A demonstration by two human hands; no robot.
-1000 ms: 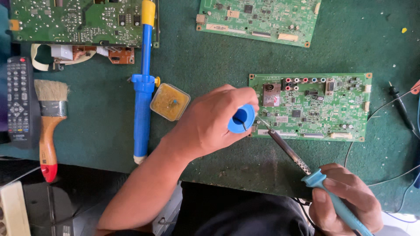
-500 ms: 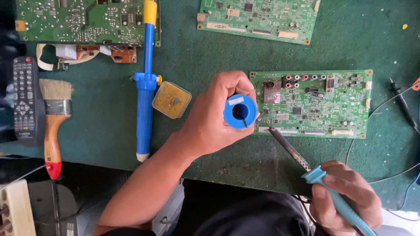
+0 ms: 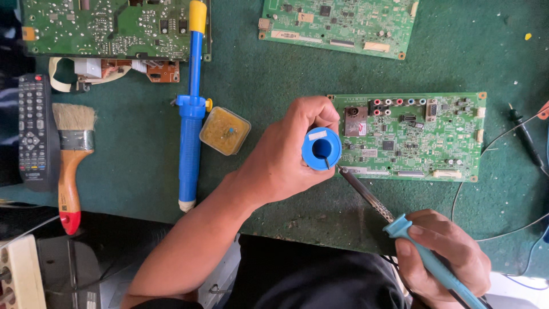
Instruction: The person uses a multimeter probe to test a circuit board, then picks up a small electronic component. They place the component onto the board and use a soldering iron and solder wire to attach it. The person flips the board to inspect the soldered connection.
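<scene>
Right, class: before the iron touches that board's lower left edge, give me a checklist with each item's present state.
1. Soldering iron gripped in right hand: ok.
2. Tip at the circuit board edge: ok.
3. Blue solder spool held in left hand: ok.
4. Solder wire meeting the tip: cannot tell.
5. Tip hot: cannot tell.
6. Blue desoldering pump lying near the left hand: ok.

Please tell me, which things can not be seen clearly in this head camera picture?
- Solder joint: soldering iron tip meets the circuit board edge beside the blue spool; too small to judge.
- Solder wire: too thin to follow.
- Right hand: iron handle cut off by bottom edge.
- Left hand: palm hidden behind its back.
</scene>
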